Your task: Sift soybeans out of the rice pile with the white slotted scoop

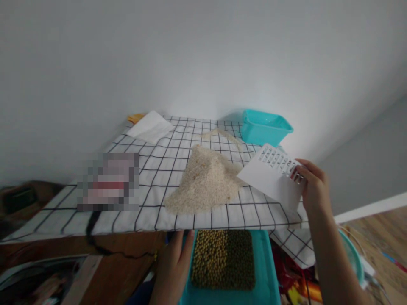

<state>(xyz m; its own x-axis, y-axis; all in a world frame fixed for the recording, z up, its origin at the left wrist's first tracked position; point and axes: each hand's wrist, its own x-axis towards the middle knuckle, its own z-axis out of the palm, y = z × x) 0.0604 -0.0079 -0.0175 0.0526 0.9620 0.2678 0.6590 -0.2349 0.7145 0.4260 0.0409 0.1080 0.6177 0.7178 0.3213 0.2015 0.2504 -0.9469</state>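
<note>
My right hand [313, 184] grips the right end of a white flat piece with rows of cut-out slots [270, 173], tilted above the checked cloth. To its left lies a heap of pale beige grains [210, 182], with a few yellowish bits in it. Below the table's front edge, my left hand [174, 262] holds the left rim of a teal tray [267, 271]; its fingertips are partly hidden. Yellow-tan beans [208, 258] fill the tray's left half and dark green beans [240, 260] its right half.
A teal tub [263, 129] stands at the back right of the checked cloth [152, 169]. White paper [151, 127] and a yellow item [135, 118] lie at the back left. A blurred-out object [110, 182] with a black cord [92, 228] sits at the left. A wall rises behind.
</note>
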